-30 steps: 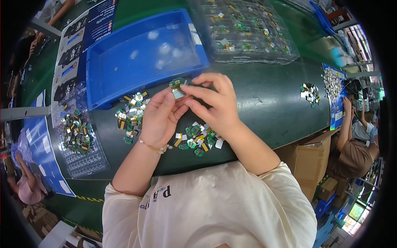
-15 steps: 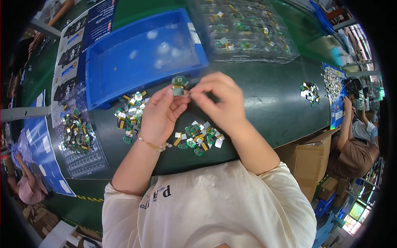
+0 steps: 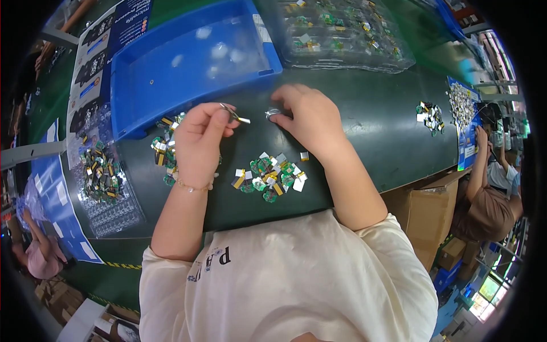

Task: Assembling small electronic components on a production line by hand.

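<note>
Your left hand (image 3: 199,142) pinches tweezers (image 3: 235,115), their tips pointing right and lifted just above the dark green worktop (image 3: 370,142). Your right hand (image 3: 307,117) is curled palm down, its fingertips closed on a small silvery part (image 3: 272,113) that sits on the worktop just right of the tweezer tips, a small gap between them. Below both hands lies a loose pile of small green, white and gold parts (image 3: 268,175). A second pile (image 3: 164,149) lies at your left hand, partly under it. A blue tray (image 3: 137,85) stands just beyond the hands. A clear tray of parts (image 3: 342,28) lies past it to the right, and another one (image 3: 102,182) at far left.
</note>
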A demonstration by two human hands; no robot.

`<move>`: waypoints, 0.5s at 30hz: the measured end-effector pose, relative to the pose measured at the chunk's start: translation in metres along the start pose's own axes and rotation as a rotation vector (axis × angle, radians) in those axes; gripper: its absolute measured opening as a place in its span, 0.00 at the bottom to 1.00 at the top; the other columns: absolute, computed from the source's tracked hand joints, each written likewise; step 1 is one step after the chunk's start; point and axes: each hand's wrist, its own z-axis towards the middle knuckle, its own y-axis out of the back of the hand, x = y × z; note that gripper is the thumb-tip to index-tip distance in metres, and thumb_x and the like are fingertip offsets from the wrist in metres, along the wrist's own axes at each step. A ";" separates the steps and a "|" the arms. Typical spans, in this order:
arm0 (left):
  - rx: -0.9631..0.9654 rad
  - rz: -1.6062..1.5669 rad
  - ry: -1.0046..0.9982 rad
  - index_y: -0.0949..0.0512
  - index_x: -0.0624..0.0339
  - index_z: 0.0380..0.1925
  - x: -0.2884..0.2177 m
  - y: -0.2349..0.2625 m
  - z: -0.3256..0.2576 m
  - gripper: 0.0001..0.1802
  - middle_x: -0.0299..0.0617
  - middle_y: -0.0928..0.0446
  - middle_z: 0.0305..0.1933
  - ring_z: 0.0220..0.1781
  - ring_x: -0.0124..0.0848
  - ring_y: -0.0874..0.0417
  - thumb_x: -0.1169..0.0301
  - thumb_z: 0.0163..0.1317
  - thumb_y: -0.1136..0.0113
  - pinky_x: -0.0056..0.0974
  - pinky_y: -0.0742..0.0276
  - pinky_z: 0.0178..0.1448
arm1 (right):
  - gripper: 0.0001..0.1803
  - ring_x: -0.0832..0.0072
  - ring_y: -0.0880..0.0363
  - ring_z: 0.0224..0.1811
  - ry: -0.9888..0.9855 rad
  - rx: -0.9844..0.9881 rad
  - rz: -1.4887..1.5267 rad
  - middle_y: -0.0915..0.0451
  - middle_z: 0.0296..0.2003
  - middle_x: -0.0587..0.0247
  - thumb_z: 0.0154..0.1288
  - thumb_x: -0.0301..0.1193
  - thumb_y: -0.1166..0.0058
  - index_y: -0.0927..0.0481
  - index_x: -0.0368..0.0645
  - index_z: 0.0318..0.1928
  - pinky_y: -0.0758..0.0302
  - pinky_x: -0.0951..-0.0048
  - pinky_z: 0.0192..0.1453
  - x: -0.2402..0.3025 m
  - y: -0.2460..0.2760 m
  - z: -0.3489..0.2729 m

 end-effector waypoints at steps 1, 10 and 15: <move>-0.048 0.014 -0.096 0.23 0.65 0.36 0.001 0.004 0.000 0.06 0.39 0.20 0.35 0.33 0.22 0.21 0.75 0.64 0.46 0.25 0.26 0.38 | 0.11 0.66 0.23 0.34 0.053 -0.068 -0.022 0.24 0.27 0.64 0.46 0.32 0.36 0.21 0.47 0.32 0.28 0.67 0.38 0.002 -0.001 -0.001; -0.189 0.500 -0.235 0.21 0.67 0.37 -0.044 0.029 -0.015 0.06 0.40 0.21 0.37 0.37 0.25 0.21 0.77 0.62 0.44 0.27 0.26 0.43 | 0.13 0.64 0.26 0.40 0.456 0.438 0.190 0.25 0.31 0.64 0.46 0.35 0.35 0.18 0.46 0.33 0.29 0.65 0.43 0.005 0.009 -0.012; -0.291 0.886 -0.571 0.19 0.62 0.36 -0.037 0.068 -0.028 0.07 0.42 0.22 0.36 0.36 0.32 0.22 0.79 0.59 0.44 0.30 0.28 0.41 | 0.10 0.64 0.25 0.37 0.531 0.448 0.178 0.24 0.29 0.65 0.46 0.32 0.36 0.18 0.48 0.33 0.29 0.65 0.41 0.008 0.004 -0.015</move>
